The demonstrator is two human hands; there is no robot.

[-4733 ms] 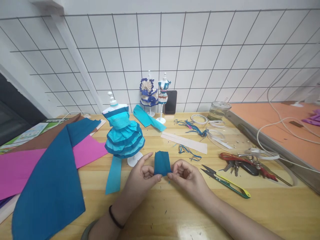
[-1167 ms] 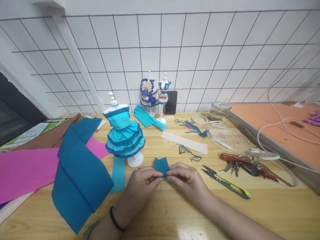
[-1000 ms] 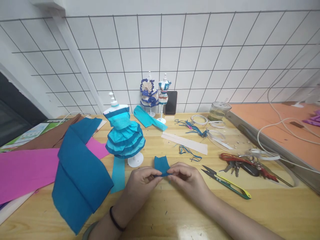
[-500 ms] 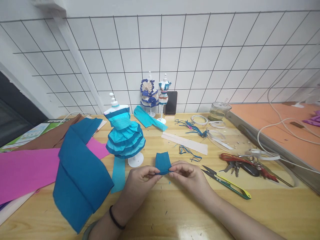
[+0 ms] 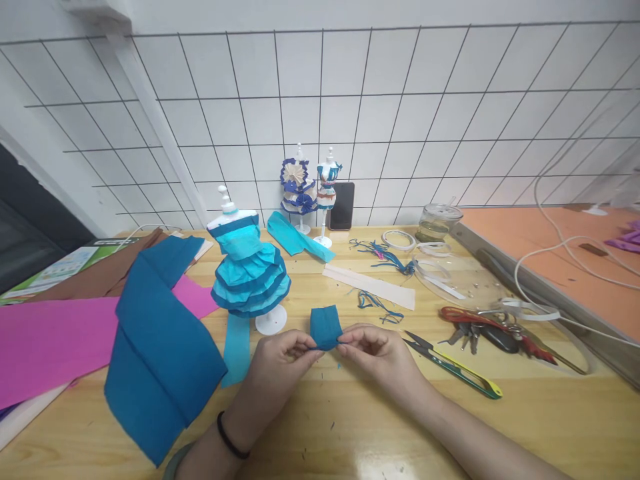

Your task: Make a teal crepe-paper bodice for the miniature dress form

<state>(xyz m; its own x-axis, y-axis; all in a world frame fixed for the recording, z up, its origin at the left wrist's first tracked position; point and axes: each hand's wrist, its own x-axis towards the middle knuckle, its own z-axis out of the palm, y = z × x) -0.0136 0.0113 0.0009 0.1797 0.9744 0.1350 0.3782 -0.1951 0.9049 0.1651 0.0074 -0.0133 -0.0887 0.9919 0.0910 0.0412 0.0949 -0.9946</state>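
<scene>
A small dark-blue piece of crepe paper (image 5: pixel 325 325) is stretched between my two hands just above the table. My left hand (image 5: pixel 286 357) pinches its near left corner between thumb and fingers. At the near right corner, my right hand (image 5: pixel 376 352) grips it in the same way. Beyond my left hand stands a mini dress form (image 5: pixel 245 257) in a tiered turquoise dress with dark-blue edging. A turquoise strip (image 5: pixel 237 350) lies partly by its base. Yellow-and-green thread snips (image 5: pixel 453 365) rest to the right of my right hand.
Large blue crepe paper (image 5: pixel 163 353) and pink sheets (image 5: pixel 60 340) cover the left side. At the back stand two smaller dress forms (image 5: pixel 327 190) and a phone (image 5: pixel 343 207). A pale strip (image 5: pixel 370 287), blue scraps (image 5: pixel 380 307), keys (image 5: pixel 480 333) and a glass jar (image 5: pixel 435 223) lie rightward.
Both hands keep their pinch on the small blue crepe paper. Its far edge has shifted very slightly; nothing else has visibly moved.
</scene>
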